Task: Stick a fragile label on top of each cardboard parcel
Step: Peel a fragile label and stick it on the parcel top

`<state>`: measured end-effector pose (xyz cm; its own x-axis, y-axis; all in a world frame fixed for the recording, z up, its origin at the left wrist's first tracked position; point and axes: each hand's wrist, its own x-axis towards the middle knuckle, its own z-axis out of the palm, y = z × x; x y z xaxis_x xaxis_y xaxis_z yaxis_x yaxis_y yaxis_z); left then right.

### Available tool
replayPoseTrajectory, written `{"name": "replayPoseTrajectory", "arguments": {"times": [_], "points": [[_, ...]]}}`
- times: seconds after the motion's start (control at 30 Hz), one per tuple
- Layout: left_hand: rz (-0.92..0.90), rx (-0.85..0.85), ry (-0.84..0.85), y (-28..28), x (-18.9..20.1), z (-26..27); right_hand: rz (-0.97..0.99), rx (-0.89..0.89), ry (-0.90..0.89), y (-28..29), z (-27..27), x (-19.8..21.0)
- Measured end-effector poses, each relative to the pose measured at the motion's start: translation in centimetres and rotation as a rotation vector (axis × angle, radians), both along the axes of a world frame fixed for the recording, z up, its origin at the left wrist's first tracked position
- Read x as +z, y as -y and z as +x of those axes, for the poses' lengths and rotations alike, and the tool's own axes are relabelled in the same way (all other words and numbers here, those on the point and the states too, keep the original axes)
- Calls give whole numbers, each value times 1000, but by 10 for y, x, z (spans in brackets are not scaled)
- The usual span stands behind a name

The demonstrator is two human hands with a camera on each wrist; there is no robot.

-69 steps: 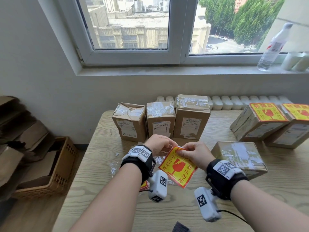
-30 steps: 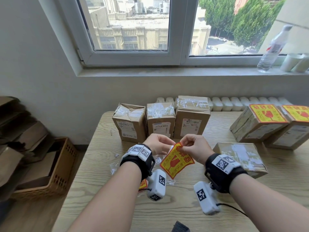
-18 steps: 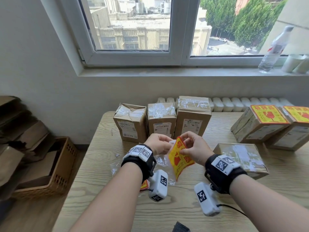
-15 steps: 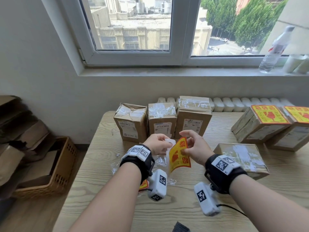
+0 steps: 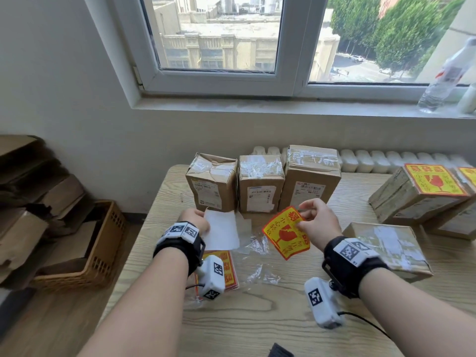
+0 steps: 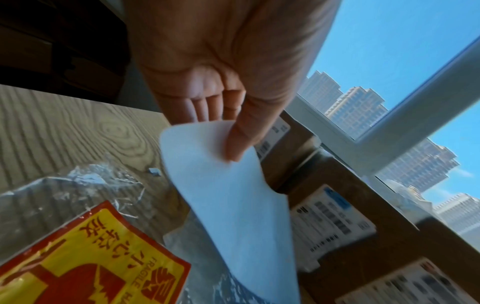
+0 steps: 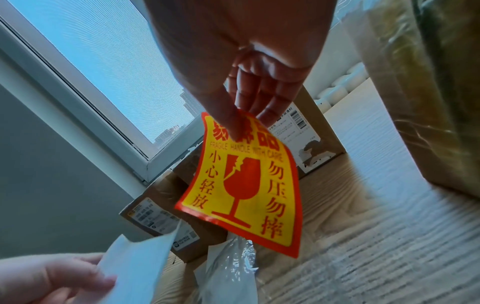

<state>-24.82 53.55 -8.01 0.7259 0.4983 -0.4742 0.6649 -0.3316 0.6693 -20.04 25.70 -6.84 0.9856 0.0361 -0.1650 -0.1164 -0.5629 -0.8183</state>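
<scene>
- right hand (image 5: 318, 222) fingers pinch the peeled fragile label (image 5: 286, 231) by its top edge, keeping the adhesive free, above the bench (image 5: 257, 318) middle.
- left hand (image 5: 193, 221) grips the white backing sheet (image 5: 222, 233), held aside as waste.
- unlabelled parcel (image 5: 389, 247) lies near the right edge.

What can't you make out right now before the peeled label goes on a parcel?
- Sticky side of the fragile label in the right hand: faces away in head and right wrist views.
- Stack of labels: head view, half covered by the left wrist camera; count unknown.
- Far-right parcel: cut off by the head view's edge.
- Shipping-label text on the three standing parcels: too small or blurred everywhere.
- Left hand fingers: head view, behind the backing paper.
</scene>
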Motion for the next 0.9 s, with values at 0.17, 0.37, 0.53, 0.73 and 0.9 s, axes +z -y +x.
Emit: {"name": "replayPoseTrajectory", "arguments": {"times": [0.17, 0.37, 0.53, 0.73, 0.9], "points": [[-17, 109, -12, -10, -11, 7, -24, -7, -2, -8, 2, -4], [-99, 100, 16, 2, -22, 16, -10, 14, 3, -10, 3, -3], [66, 37, 115, 16, -10, 17, -1, 29, 7, -5, 3, 3], [-172, -302, 245, 60, 50, 16, 20, 68, 69, 0, 2, 26], [-133, -475, 231, 105, 76, 18, 21, 116, 160, 11, -3, 48]]}}
